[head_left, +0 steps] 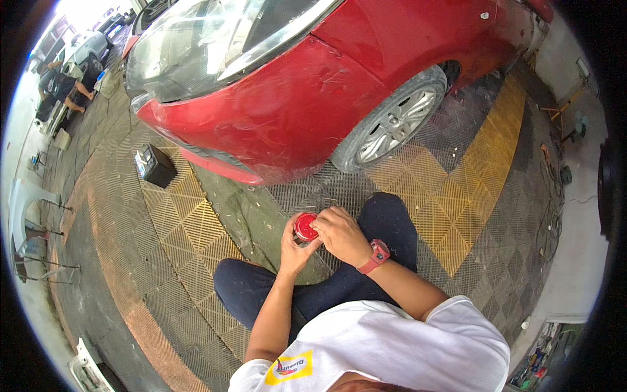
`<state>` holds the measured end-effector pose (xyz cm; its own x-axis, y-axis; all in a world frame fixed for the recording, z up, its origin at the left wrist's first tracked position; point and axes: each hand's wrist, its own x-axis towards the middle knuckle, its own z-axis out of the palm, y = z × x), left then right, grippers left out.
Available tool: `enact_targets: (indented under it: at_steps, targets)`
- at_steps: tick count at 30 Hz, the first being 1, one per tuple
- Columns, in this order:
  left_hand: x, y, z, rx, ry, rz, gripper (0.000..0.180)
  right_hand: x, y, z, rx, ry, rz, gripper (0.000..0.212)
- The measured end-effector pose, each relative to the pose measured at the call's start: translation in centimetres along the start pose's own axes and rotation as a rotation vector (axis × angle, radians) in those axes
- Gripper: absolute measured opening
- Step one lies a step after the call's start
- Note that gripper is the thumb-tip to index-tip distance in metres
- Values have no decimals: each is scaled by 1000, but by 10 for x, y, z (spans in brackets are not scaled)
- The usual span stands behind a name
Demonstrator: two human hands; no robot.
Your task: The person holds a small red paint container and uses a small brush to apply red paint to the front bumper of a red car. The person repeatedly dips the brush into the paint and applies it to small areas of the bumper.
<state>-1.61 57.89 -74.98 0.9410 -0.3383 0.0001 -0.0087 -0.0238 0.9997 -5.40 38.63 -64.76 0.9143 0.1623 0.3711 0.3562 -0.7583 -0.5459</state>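
Above my lap, my left hand (295, 252) is wrapped round a small round container (305, 227) whose top is red with a pale rim. My right hand (342, 235) has its fingers bent together at the container's right edge, touching it. Whether the red is a lid or the contents, I cannot tell. A red watch sits on my right wrist. Just ahead is the front corner of a red car, its bumper (261, 124) marked with scratches and dull patches.
The car's front wheel (395, 124) stands ahead to the right. A black box like a car battery (157, 166) rests on the floor grating at left. Farther off, another person (62, 86) sits by a vehicle. A metal stand (49, 232) is at far left; cables lie along the right wall.
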Motion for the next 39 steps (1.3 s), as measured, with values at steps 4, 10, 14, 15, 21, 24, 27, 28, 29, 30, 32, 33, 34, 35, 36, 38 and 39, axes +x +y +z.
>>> enact_targets:
  at_steps: [4, 10, 14, 15, 21, 24, 27, 28, 29, 30, 32, 33, 34, 35, 36, 38, 39]
  targets:
    - [0, 0, 1, 15, 11, -4, 94, 2, -4, -7, -14, -6, 4, 15]
    - [1, 0, 4, -34, 15, 8, 93, 7, -7, -11, -37, 2, -14, 16]
    - [2, 4, 4, -81, 15, 4, 94, 13, -14, -11, 31, 59, 17, 11]
    - [1, 4, 3, -83, 19, 16, 94, 14, -15, -11, 66, 86, 32, 10]
    - [0, 11, 2, -138, 34, -49, 98, 52, -18, -45, 132, 345, 93, 7]
    - [-3, 15, 0, -127, 66, -55, 98, 100, -13, -85, 174, 635, 95, 5]
    - [-2, 10, 0, -149, 67, -24, 97, 145, -11, -134, -22, 815, -7, 8]
    - [-1, 8, 0, -159, 64, -12, 97, 158, -7, -145, -41, 861, -25, 9]
    - [0, 8, 0, -165, 57, 2, 96, 169, -10, -156, -115, 900, -40, 9]
    - [0, 7, 1, -172, 51, 16, 96, 178, -10, -162, -119, 906, -64, 9]
    - [2, 8, 1, -168, 45, 29, 95, 192, -7, -170, -126, 919, -111, 9]
    - [2, 9, 1, -159, 47, 28, 94, 197, -6, -171, -90, 928, -115, 7]
    - [1, 9, 1, -149, 50, 26, 94, 201, -5, -172, -84, 927, -115, 7]
    - [1, 10, 1, -153, 53, 22, 94, 204, -3, -172, -79, 925, -114, 7]
    - [2, 11, 2, -157, 54, 19, 94, 206, -1, -173, -75, 924, -114, 6]
    - [2, 12, 2, -149, 58, 18, 94, 209, 2, -174, -128, 902, -107, 8]
    - [2, 12, 2, -139, 57, 21, 95, 210, 3, -175, -155, 892, -104, 8]
